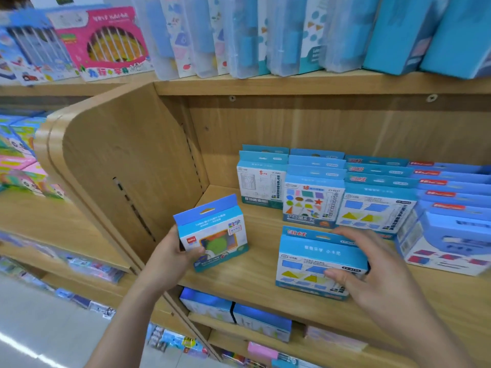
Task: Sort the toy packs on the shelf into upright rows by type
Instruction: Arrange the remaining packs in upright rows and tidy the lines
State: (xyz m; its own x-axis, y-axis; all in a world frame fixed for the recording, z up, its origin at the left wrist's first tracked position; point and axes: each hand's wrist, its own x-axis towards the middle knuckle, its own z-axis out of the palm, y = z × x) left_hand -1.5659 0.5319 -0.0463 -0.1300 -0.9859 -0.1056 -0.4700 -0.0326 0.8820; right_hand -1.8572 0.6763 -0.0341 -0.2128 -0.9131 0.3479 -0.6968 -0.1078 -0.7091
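Note:
My left hand (175, 251) grips a blue pack with a green shape in its window (212, 232), tilted, at the shelf's left front. My right hand (372, 264) holds a blue pack printed with blue and yellow shapes (316, 261), which stands upright near the front of the wooden shelf (255, 277). Behind stand upright rows: a white-fronted pack row (259, 181), a coloured-shapes pack row (312, 197), a row of the same blue-and-yellow packs (377, 205), and a row with red labels (449, 208) at the right.
The shelf's curved wooden side panel (119, 160) closes the left end. Tall blue and clear boxes (292, 35) line the shelf above. More packs (233, 317) lie on the shelf below. A neighbouring shelf unit at the left holds colourful boxes (21, 160).

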